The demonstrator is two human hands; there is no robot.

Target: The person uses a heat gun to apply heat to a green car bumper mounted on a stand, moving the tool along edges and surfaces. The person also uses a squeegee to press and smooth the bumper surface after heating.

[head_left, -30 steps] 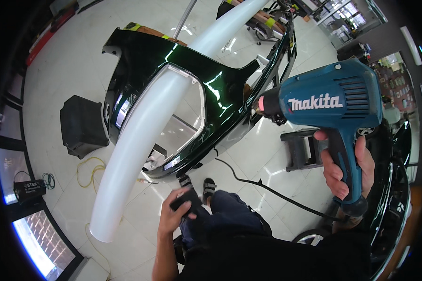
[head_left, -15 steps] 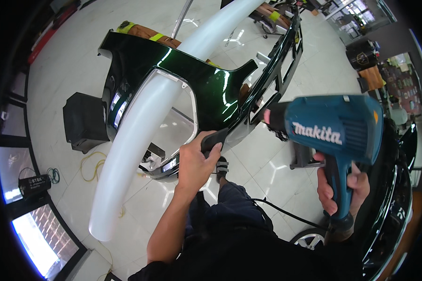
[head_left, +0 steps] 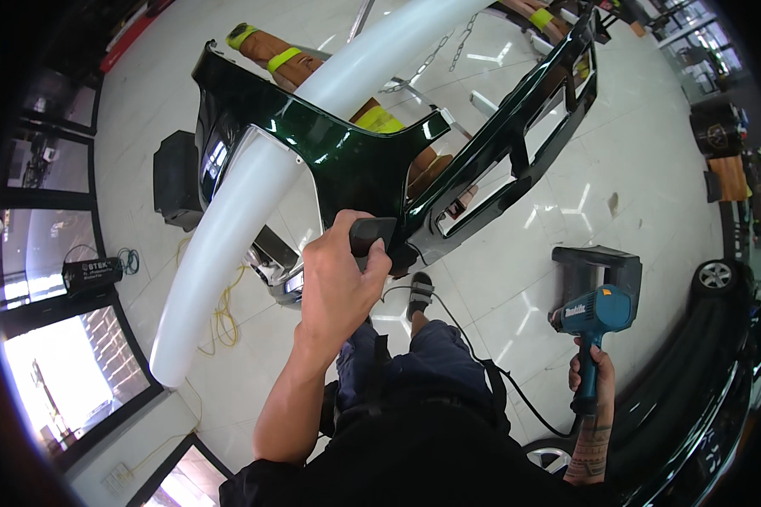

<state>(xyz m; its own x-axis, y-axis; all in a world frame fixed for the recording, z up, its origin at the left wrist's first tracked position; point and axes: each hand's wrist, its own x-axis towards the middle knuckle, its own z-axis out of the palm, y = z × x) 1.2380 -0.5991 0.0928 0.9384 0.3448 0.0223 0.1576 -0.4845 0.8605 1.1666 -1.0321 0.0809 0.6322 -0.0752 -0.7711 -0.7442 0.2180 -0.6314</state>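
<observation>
Two hands busy: left hand (head_left: 340, 283) clamps dark squeegee (head_left: 372, 235) at bumper's (head_left: 347, 160) lower edge; right hand (head_left: 589, 380) fisted round heat gun (head_left: 596, 308), held aside. Film possibly creases under uneven pressure.

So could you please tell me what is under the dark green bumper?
Under the bumper, padded brown supports with yellow-green straps show, plus white floor tiles. The left hand presses a dark squeegee on its edge. How the supports stand is covered.

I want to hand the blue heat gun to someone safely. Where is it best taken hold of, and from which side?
Take the blue heat gun by its dark handle, from below, where the right hand wraps it now. The handle hangs straight down under the body and the nozzle end points away to the left, so this likely keeps fingers off it.
</observation>
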